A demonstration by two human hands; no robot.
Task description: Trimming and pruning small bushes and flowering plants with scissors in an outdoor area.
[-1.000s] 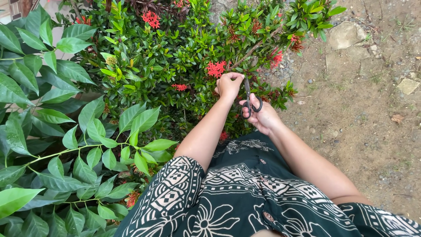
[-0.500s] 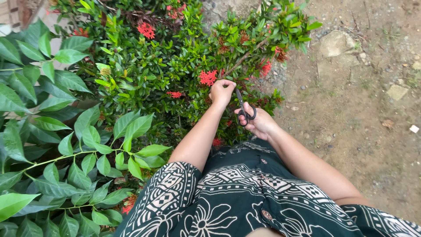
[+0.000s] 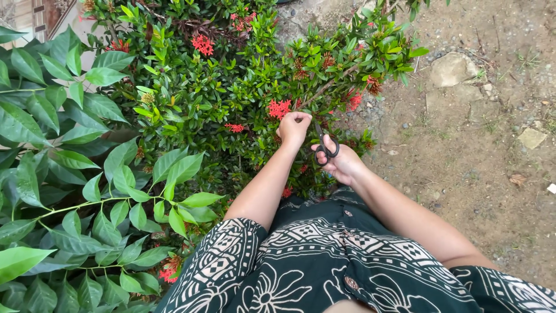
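Centre frame: left hand clenched in a fist around a thin woody stem, just below one red star-petalled flower cluster of the small-leaved glossy green shrub. Right hand grasps one pair of small black metal scissors — fingers through both loops, blades nearly closed, tips up towards the stem. Right of frame — bare gritty soil with flat pale stones.

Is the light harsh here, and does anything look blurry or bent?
Head view: soft, even daylight with no hard shadows or glare; the left hand, scissors and red flower cluster look sharp; big leaves at the left edge loom large, stretched by the wide lens.
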